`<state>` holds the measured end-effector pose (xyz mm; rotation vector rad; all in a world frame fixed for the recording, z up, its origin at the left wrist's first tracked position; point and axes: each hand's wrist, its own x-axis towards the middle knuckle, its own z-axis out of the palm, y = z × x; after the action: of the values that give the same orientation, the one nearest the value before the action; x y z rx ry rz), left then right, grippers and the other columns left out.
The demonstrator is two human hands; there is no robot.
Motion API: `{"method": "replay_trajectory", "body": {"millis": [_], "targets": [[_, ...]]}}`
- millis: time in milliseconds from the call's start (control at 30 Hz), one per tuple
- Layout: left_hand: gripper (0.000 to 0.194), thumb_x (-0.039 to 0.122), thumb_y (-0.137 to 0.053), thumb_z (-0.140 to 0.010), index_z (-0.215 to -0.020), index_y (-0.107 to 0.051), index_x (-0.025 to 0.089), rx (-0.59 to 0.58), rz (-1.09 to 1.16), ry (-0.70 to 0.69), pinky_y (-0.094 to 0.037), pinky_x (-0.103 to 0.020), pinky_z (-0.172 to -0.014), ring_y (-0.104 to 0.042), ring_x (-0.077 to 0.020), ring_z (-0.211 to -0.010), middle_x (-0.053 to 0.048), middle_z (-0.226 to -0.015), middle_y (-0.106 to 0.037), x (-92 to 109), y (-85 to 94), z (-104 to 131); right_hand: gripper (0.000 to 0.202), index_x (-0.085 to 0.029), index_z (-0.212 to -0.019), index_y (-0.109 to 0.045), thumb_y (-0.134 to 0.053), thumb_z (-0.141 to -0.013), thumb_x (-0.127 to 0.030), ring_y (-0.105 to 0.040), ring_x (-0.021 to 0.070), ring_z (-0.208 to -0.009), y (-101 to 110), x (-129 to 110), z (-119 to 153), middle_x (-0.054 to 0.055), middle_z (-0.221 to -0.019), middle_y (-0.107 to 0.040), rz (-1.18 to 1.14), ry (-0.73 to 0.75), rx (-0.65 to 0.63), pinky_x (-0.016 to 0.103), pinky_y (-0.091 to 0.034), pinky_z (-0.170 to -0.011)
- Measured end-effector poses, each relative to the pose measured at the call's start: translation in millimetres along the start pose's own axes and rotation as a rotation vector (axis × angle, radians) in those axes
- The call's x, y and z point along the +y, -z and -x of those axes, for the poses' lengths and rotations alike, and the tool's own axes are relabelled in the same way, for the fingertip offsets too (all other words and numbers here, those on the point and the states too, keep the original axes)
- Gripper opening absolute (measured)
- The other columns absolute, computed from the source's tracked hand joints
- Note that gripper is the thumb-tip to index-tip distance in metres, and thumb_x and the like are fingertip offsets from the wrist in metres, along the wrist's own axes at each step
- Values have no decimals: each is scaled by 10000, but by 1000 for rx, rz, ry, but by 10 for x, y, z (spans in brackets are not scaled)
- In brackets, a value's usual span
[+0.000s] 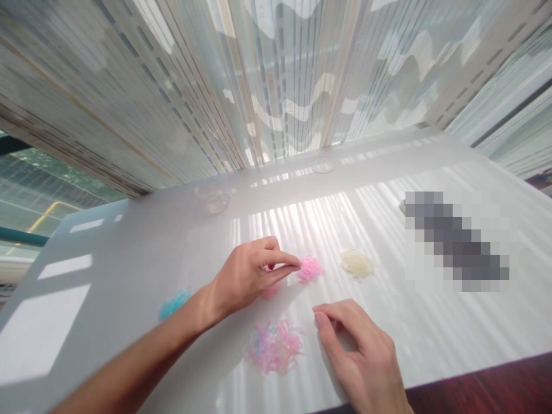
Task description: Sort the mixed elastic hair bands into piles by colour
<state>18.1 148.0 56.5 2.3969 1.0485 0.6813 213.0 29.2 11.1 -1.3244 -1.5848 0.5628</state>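
Note:
My left hand [254,267] reaches across the white table, thumb and forefinger pinched at the left edge of a small heap of bright pink shredded strands [310,268]. Whatever sits between those fingertips is too small to make out. Partly behind this hand lies another pink heap [271,289]. My right hand [360,345] rests nearer, its thumb and forefinger pressed together, any content hidden. To its left spreads a loose pile of mixed pastel, shiny strands [276,346]. A pale yellow heap [357,263] lies right of the bright pink one, and a blue heap [173,305] shows beyond my left forearm.
Clear round dishes or lids [218,202] stand at the back left, with another clear disc [323,165] near the curtain [276,75]. A dark, pixelated long object [457,238] lies at the right. Sunlight stripes the white tabletop [431,328]; dark red wood shows below its front edge.

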Motion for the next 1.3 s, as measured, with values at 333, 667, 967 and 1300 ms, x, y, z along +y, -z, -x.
{"method": "replay_trajectory", "body": {"millis": [333, 667, 967, 1300], "targets": [[218, 347, -636, -1000, -953, -830, 258, -8, -88, 13, -380, -199, -496, -478, -70, -508, 38, -659, -561, -20, -190, -2, 124, -229, -933, -644, -593, -977, -124, -669, 168, -696, 9, 14, 25, 23, -783, -707, -37, 47, -39, 280, -560, -649], [142, 218, -616, -1005, -1058, -748, 211, 33, -282, -100, -418, -236, -540, -495, -100, -558, 25, -713, -591, 240, 88, 412, 107, -197, -978, -657, -604, -973, -104, -646, 156, -734, 17, 20, 20, 17, -807, -686, -56, 80, -70, 284, -535, -682], [204, 142, -619, -991, -1174, -694, 188, 189, -221, 143, -553, -312, -849, -631, -190, -953, -75, -1012, -653, 489, -200, 1456, 110, -183, -1065, -676, -634, -963, -178, -591, 206, -802, 0, 19, 42, 56, -896, -657, 30, 285, -439, 350, -517, -694], [237, 160, -657, -971, -1204, -674, 201, 302, -183, 159, -515, -421, -926, -602, -243, -1055, -95, -1125, -675, 556, -497, 1385, 98, -183, -983, -666, -626, -954, -98, -564, 189, -762, -50, -5, 44, 31, -822, -660, 87, 319, -423, 335, -474, -696]]}}
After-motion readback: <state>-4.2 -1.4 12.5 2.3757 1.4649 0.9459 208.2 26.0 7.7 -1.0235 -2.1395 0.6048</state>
